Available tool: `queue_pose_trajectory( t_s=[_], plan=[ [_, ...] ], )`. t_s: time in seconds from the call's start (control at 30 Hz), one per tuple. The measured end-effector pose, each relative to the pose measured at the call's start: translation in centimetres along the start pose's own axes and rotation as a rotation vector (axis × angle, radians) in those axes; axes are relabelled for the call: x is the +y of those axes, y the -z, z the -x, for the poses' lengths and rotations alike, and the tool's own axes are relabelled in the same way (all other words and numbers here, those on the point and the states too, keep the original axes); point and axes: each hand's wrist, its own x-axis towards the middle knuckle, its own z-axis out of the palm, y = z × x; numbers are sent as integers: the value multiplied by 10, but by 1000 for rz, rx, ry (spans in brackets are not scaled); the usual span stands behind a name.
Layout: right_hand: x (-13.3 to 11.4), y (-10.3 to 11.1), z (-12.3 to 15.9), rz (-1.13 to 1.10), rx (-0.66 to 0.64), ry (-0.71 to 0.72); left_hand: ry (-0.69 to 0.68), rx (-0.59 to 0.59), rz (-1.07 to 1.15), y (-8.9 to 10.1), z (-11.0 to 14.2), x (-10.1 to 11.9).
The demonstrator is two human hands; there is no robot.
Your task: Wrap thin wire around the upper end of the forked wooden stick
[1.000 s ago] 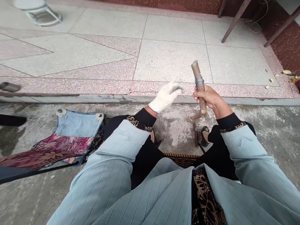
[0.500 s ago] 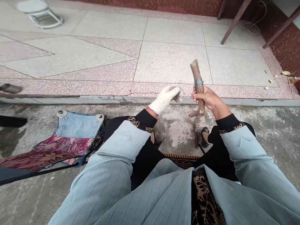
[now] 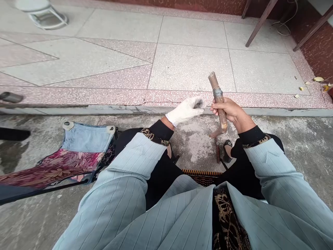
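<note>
My right hand is closed around a forked wooden stick, with the thumb laid across it toward the left. Several turns of grey wire are wound about the stick above my grip. Its top leans left, and a short side branch juts left at the lower end. Just left of the stick, my left hand wears a white knit glove. Its fingers are curled round toward the thumb, and what they hold, if anything, is too small to make out. The two hands are close but apart.
A slim brown tool lies on the concrete beside my shoe. Ahead runs the raised tiled step. A fabric folding chair stands at left, a white stool far left. Yellowish peels lie at right.
The stick has dropped slightly and tilted more, its top shifting left. My gloved left hand has rolled, so the curled fingers and the hollow inside them now show.
</note>
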Motion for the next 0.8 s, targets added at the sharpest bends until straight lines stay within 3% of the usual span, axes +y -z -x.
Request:
queue_pose_trajectory(
  t_s=[0.13, 0.37, 0.6, 0.7, 0.8],
  plan=[
    [-1, 3, -1, -57, 31, -5, -45, 37, -134, 1, 1, 5],
    [-2, -2, 0, 6, 122, -9, 36, 19, 179, -5, 4, 6],
    [3, -7, -3, 85, 160, 121, 112, -96, 402, -3, 5, 1],
    [1, -7, -1, 85, 173, 123, 139, -151, 368, -3, 6, 1],
    [-1, -7, 0, 66, 174, 76, 46, -61, 260, -5, 4, 0]
  ],
)
